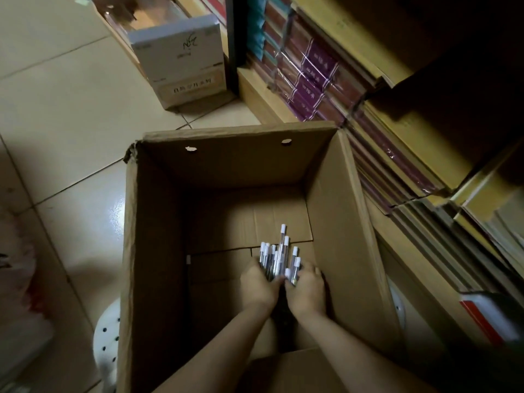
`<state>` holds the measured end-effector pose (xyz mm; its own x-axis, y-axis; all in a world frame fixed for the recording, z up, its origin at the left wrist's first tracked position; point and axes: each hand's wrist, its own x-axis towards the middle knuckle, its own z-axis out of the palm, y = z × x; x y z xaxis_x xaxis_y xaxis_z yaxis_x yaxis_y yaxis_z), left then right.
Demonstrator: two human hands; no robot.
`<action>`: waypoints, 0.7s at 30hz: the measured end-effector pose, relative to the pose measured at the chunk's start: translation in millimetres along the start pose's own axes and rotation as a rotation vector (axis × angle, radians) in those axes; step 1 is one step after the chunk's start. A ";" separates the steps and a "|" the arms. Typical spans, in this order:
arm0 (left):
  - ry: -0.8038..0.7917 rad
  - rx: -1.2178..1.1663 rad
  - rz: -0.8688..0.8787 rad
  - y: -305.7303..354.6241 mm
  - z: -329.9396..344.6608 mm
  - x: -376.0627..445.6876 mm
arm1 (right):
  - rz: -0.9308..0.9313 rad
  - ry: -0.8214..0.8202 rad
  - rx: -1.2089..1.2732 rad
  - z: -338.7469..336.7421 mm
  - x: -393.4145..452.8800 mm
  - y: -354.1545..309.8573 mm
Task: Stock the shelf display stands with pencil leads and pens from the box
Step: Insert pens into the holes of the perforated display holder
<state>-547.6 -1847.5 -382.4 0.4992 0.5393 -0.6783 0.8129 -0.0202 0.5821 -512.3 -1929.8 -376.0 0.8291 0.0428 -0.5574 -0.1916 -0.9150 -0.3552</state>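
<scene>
Deep inside the cardboard box (158, 222), left hand (259, 285) and right hand (307, 289) cupped together, gripping white-capped pens (279, 258).

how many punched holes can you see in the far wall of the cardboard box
2, both near the top edge of the cardboard box's far wall: the left hole and the right hole.

Pale tiled floor (65, 114), white carton (181, 63) standing on it, wrapped purple notebooks (314, 80) — stacked on shelves, white perforated stool (106, 344)
</scene>
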 end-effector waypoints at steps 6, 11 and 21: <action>-0.042 0.009 -0.003 6.3 11.6 6.3 | 0.030 0.034 0.102 6.1 8.4 0.1; -0.106 0.106 0.054 3.7 3.2 10.7 | 0.094 0.005 0.171 9.0 8.1 -0.2; -0.247 -0.104 0.012 2.3 -8.3 13.0 | 0.088 -0.096 0.232 2.6 2.5 -5.3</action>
<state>-541.7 -1833.5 -386.1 0.5774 0.3171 -0.7524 0.7774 0.0682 0.6253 -510.5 -1923.9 -377.4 0.7527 0.0154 -0.6582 -0.3851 -0.8006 -0.4591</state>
